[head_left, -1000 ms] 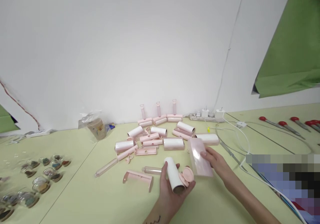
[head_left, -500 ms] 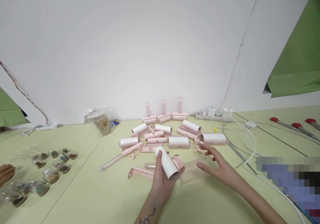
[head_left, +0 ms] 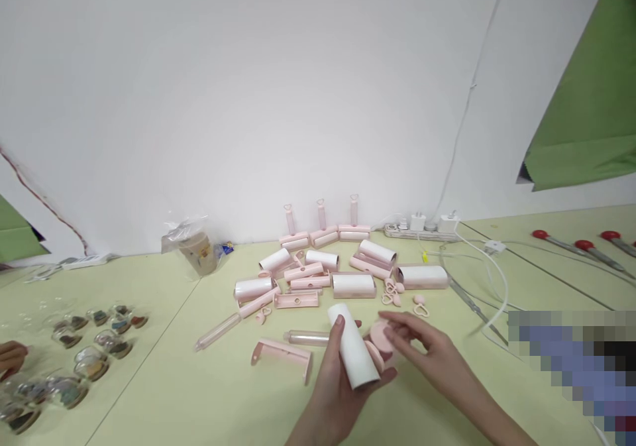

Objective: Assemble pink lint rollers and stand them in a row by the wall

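My left hand [head_left: 330, 390] is closed around a white lint roller refill [head_left: 354, 348], tilted with its lower end toward me. A pink round end piece [head_left: 375, 358] shows beside the roll, in the same hand. My right hand [head_left: 430, 350] pinches another pink round end piece [head_left: 380, 335] between thumb and fingers, close to the roll. Left of my hands lie a pink roller frame [head_left: 282, 352] and a clear tube handle [head_left: 308, 338]. Pink heart-shaped loops [head_left: 420, 305] lie beyond my right hand.
Behind are several white rolls [head_left: 354, 284], pink frames [head_left: 297, 299] and upright pink rollers [head_left: 354, 230] by the wall. Left stand a bagged cup [head_left: 201, 254], small glass domes [head_left: 91, 364] and another person's hand [head_left: 12, 358]. A power strip [head_left: 422, 232] and cables lie right.
My right hand has moved left to my left hand, from open fingers to a pinch on a pink round end piece. My left hand and the roll have shifted right and nearer.
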A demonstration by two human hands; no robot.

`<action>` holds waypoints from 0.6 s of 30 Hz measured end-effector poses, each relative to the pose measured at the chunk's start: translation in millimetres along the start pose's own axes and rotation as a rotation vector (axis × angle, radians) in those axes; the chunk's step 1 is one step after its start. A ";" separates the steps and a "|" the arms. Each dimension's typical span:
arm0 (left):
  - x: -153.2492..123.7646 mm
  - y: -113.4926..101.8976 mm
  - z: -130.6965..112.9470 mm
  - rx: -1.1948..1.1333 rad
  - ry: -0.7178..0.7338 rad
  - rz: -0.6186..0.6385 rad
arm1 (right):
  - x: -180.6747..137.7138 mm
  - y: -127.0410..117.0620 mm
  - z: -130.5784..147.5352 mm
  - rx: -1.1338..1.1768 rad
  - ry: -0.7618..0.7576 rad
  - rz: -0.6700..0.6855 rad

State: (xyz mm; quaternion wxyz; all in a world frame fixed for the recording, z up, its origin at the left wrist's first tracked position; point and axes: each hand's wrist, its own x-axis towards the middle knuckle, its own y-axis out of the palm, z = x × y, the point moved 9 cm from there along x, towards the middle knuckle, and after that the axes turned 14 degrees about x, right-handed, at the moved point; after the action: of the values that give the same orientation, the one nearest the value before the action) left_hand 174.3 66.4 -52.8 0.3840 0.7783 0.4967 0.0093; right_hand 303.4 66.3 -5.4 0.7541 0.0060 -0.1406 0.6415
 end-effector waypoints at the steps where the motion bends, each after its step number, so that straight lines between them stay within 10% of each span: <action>1: -0.4 -0.5 1.5 0.040 -0.012 -0.007 | 0.8 -11.0 -0.5 0.033 0.013 -0.097; 5: -2.8 11.2 10.4 0.278 -0.041 0.116 | -1.8 -31.7 -0.3 0.121 0.042 -0.306; 10: -9.3 27.7 17.2 0.390 -0.022 0.287 | -3.0 4.1 5.4 0.244 0.060 0.034; 18: -15.5 35.7 9.7 0.414 0.037 0.346 | -11.8 15.9 21.8 0.242 0.022 0.212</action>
State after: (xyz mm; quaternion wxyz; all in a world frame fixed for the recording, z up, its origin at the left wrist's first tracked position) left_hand 197.6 41.0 -32.3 0.2004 0.9133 0.3544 -0.0129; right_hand 281.9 53.6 10.2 0.6773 0.0747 -0.0538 0.7299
